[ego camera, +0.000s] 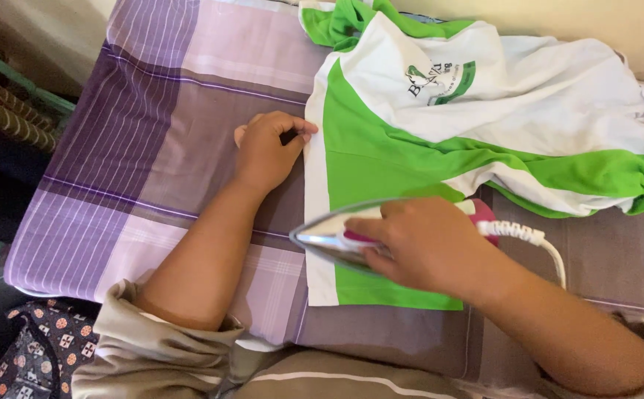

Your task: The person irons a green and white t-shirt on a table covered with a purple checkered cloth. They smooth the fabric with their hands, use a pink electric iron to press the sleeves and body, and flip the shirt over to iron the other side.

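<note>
our right hand (429, 247) grips the iron (336, 238) on the green-and-white shirt (381, 159), flat on the plaid cloth (144, 148). left hand (266, 151) pinches the shirt's edge; best to hold it taut, fingertips clear of the soleplate.

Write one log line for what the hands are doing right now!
left hand: pinching shirt edge | right hand: gripping iron | shirt: green-white, flat on purple checked cloth | cord: trailing right
</note>
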